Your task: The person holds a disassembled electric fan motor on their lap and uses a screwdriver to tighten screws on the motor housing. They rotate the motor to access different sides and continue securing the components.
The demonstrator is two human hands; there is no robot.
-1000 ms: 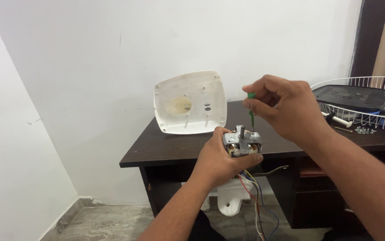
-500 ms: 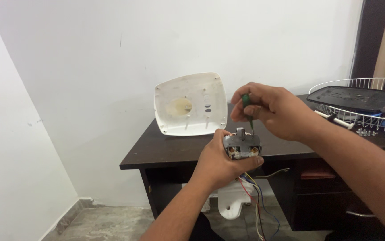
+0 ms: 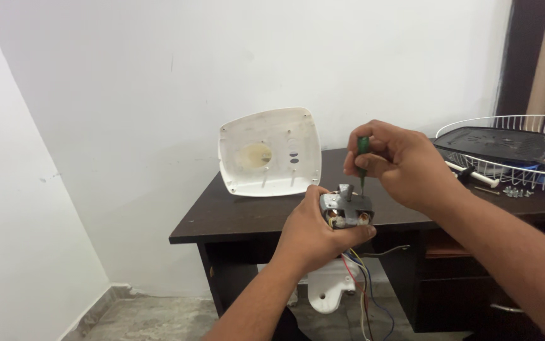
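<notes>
My left hand (image 3: 313, 237) grips a small electric motor (image 3: 346, 210) with a metal frame and a short shaft pointing up. Coloured wires (image 3: 361, 284) hang down from the motor. My right hand (image 3: 399, 165) is closed around a green-handled screwdriver (image 3: 362, 153), held upright with its tip down on the top of the motor. Both hands are held in the air in front of a dark wooden desk (image 3: 234, 218).
A white plastic cover (image 3: 269, 151) leans against the wall on the desk. At the right, a white wire fan guard (image 3: 525, 161) holds a black panel (image 3: 493, 144), with loose screws (image 3: 515, 191) beside it. A white plastic part (image 3: 326, 293) hangs below the desk.
My right hand with the screwdriver has moved left and down, bringing the tip onto the motor. My left hand has kept the motor almost still.
</notes>
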